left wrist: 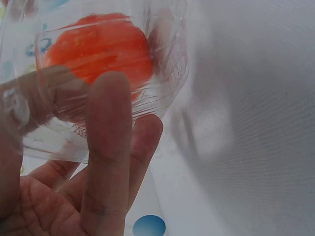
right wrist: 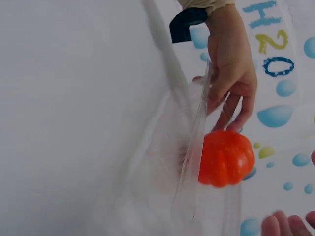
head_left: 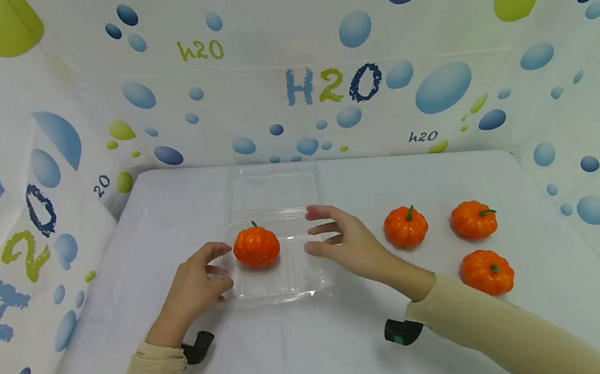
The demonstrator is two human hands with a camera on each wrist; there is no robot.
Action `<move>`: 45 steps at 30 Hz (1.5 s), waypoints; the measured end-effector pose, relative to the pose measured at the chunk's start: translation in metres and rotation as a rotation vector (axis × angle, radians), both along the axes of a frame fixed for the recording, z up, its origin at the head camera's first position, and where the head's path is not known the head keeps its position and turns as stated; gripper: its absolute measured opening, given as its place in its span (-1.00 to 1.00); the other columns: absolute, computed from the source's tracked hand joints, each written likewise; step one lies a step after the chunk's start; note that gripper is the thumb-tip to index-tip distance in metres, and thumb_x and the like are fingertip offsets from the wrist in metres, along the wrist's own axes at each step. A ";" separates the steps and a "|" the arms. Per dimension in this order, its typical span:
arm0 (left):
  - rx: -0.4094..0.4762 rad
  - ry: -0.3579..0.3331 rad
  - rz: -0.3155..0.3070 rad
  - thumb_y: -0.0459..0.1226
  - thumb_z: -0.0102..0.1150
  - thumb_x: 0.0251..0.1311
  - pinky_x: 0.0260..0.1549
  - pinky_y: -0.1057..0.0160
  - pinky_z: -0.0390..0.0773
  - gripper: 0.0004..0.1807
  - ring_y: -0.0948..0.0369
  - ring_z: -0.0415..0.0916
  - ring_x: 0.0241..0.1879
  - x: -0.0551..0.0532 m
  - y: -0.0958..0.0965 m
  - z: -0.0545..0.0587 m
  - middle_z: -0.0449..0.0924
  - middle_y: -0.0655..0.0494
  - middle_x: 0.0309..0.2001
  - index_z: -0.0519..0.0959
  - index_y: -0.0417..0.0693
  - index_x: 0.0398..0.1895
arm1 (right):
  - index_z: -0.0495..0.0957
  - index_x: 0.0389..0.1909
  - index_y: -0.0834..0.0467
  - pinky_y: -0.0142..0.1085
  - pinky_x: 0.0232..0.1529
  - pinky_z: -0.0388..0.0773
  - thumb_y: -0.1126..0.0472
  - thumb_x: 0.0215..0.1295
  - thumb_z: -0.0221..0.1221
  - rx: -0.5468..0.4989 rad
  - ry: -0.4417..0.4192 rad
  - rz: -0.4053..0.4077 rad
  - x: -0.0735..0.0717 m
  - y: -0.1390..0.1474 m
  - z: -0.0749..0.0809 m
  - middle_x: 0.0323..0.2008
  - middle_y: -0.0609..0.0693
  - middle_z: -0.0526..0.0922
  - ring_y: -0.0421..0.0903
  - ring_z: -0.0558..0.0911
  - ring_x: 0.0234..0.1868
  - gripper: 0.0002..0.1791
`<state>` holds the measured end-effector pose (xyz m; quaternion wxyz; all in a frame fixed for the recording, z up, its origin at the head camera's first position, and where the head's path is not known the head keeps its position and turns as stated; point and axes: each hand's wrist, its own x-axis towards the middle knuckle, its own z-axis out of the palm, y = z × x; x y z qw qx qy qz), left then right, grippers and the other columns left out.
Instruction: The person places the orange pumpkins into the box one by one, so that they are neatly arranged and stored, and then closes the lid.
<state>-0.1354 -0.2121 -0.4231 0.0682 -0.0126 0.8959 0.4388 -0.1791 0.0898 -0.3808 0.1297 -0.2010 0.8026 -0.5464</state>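
Note:
An orange toy pumpkin with a green stem sits in the left part of a clear plastic clamshell box, whose lid lies folded back. At the box's left edge is my left hand, fingers bent around the rim. One finger shows through the plastic wall in the left wrist view, and others lie outside it below the pumpkin. My right hand hovers by the right edge, thumb and fingers apart, holding nothing. In the right wrist view its fingertips show at the bottom corner.
To the right on the white-covered table lie three more toy pumpkins: one nearest the right hand, another farther right, and a third beside the right forearm. A patterned sheet rises behind the table.

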 end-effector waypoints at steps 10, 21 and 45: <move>0.005 0.004 -0.008 -0.46 0.21 0.08 -0.45 0.22 0.69 -0.39 -0.08 0.59 -0.03 0.000 -0.002 0.000 0.44 -0.23 0.33 0.42 -0.19 0.29 | 0.27 0.47 0.09 -0.03 0.32 0.41 0.19 0.15 0.48 0.023 0.269 -0.254 0.008 0.077 0.002 0.40 -0.07 0.38 -0.02 0.40 0.38 -0.12; 0.005 0.008 -0.008 -0.47 0.19 0.07 -0.46 0.23 0.69 -0.39 -0.08 0.60 -0.03 0.000 -0.001 -0.003 0.44 -0.23 0.32 0.42 -0.20 0.28 | 0.03 0.59 -0.01 -0.35 0.43 0.20 0.39 -0.01 0.53 0.111 0.375 -0.397 0.019 0.149 0.019 0.52 -0.01 0.11 0.04 0.15 0.51 0.19; -0.007 -0.009 -0.007 -0.47 0.22 0.09 -0.45 0.23 0.70 -0.39 -0.08 0.58 -0.03 0.000 0.000 -0.001 0.43 -0.24 0.33 0.41 -0.20 0.29 | -0.25 0.63 -0.03 -0.70 0.06 0.33 0.27 0.27 0.35 0.295 0.075 -0.376 0.036 0.288 -0.021 0.59 0.22 -0.15 0.22 0.21 0.44 0.14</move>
